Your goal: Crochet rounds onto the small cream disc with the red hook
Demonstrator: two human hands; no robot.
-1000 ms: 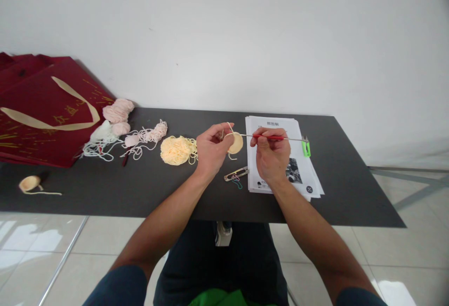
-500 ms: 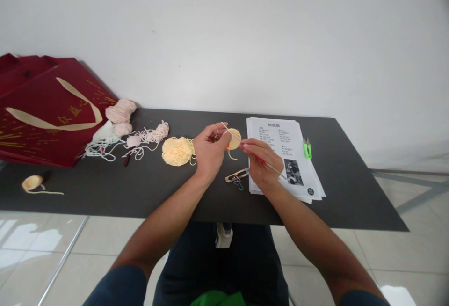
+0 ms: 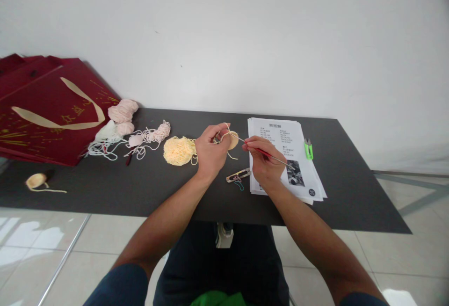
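My left hand (image 3: 212,151) is closed on a small round crochet piece (image 3: 233,141) in pale yellow, with a strand of yarn raised over its index finger. A loose yarn tail hangs below the piece. In my right hand (image 3: 267,160), pinched between thumb and fingers, is a crochet hook (image 3: 261,150) with a red grip. The hook's tip reaches left to the edge of the piece, where the yarn crosses it. Just left of my left hand lies a yellow yarn ball (image 3: 179,150). My fingers hide part of the piece.
Printed sheets (image 3: 305,179) lie under my right hand, with green-handled thread snips (image 3: 308,149) beside them. A metal tool (image 3: 237,175) and stitch markers (image 3: 239,184) rest between my forearms. Pink yarn (image 3: 154,134), red gift bags (image 3: 52,109) and another crocheted piece (image 3: 35,181) are leftward.
The crochet piece has turned, showing a narrower face. My right hand and the hook have shifted slightly right, and the yarn now loops over the hook near its tip.
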